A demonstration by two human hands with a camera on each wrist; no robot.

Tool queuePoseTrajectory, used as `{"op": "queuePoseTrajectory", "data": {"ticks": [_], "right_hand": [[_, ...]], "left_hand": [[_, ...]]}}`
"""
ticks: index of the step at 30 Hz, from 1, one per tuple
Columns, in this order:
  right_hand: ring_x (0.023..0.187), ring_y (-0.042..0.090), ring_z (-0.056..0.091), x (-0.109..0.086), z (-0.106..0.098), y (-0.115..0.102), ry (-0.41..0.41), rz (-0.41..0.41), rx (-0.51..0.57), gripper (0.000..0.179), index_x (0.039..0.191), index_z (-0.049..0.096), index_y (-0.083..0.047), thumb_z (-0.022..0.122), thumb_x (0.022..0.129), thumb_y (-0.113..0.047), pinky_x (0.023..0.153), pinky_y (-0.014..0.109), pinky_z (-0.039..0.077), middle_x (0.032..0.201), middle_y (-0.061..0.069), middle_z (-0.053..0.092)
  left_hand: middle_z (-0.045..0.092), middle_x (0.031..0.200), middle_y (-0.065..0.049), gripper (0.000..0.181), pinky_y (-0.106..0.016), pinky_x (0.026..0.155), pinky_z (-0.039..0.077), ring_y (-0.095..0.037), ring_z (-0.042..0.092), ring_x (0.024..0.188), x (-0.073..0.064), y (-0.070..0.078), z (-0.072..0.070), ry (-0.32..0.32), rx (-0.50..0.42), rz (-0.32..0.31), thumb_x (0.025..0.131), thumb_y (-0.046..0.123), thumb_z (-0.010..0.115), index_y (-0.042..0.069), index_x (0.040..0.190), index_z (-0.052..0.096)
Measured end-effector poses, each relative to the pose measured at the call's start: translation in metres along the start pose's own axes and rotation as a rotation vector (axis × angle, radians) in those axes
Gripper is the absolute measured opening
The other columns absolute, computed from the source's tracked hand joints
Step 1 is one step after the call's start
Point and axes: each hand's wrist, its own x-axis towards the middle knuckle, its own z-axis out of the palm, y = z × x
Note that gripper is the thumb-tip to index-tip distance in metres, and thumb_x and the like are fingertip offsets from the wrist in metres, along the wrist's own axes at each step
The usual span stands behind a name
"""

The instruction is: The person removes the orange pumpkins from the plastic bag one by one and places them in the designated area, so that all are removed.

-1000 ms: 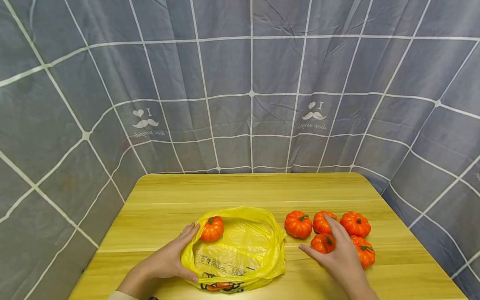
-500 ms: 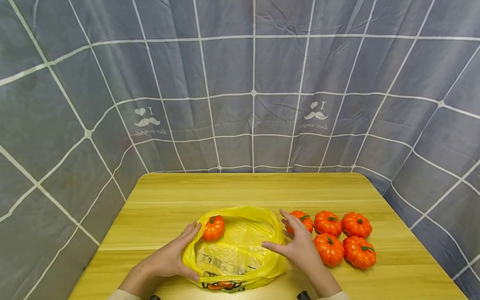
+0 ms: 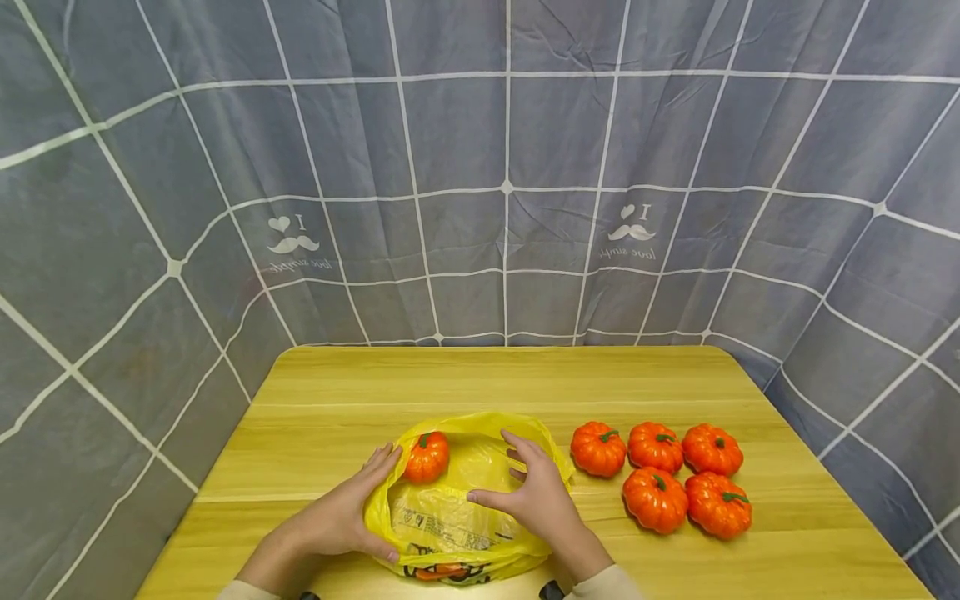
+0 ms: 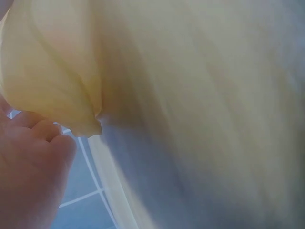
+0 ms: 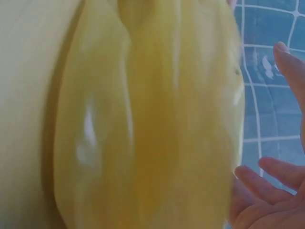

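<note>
A yellow plastic bag lies on the table with its mouth spread wide, and one small orange pumpkin sits inside at its left. My left hand rests against the bag's left side, fingers and thumb spread apart along the rim. Above the right part of the bag's mouth is my right hand, its thumb and fingers apart and nothing between them. The right wrist view has the bag's wall beside the spread fingers. In the left wrist view, the bag partly covers the left hand's fingers.
Several orange pumpkins with green stems stand grouped on the table to the right of the bag. The wood-grain table ends at a grey-blue checked curtain, which hangs behind it and along both sides.
My right hand has moved left from over the pumpkins, across the bag's right rim, to above the bag's mouth, fingers spread throughout. My left hand has stayed at the bag's left side.
</note>
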Motion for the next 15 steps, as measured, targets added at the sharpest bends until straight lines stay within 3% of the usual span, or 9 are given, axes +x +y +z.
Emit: {"op": "queuePoseTrajectory", "data": {"ticks": [15], "right_hand": [[0.122, 0.042, 0.055, 0.016, 0.053, -0.004, -0.053, -0.046, -0.055, 0.096, 0.147, 0.045, 0.003, 0.091, 0.074, -0.038, 0.091, 0.045, 0.054, 0.143, 0.022, 0.048]], "left_hand": [[-0.005, 0.164, -0.025, 0.132, -0.067, 0.110, 0.006, -0.048, -0.004, 0.148, 0.000, 0.000, 0.000, -0.004, 0.000, 0.017, 0.066, 0.046, 0.092, 0.003, 0.161, 0.011]]}}
